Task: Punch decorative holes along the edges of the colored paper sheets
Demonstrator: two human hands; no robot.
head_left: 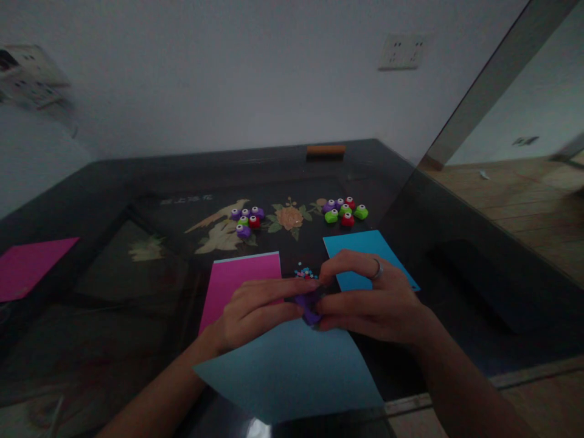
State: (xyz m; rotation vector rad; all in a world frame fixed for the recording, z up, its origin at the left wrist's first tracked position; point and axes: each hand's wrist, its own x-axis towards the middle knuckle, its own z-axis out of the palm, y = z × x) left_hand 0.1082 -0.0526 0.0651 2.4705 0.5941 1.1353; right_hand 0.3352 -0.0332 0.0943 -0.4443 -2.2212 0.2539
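A light blue sheet (292, 371) lies nearest on the dark glass table (456, 267). At its far edge, the left hand (255, 313) and right hand (369, 298) pinch 1 purple punch (309, 307) between closed fingers. Just beyond lie tiny paper bits (305, 272), a pink sheet (241, 277), a blue sheet (360, 249), then 2 clusters of punches (345, 210).

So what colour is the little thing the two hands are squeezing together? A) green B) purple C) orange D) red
B: the small purple punch sits pinched between the left hand and the right hand, at the top edge of the light blue paper.
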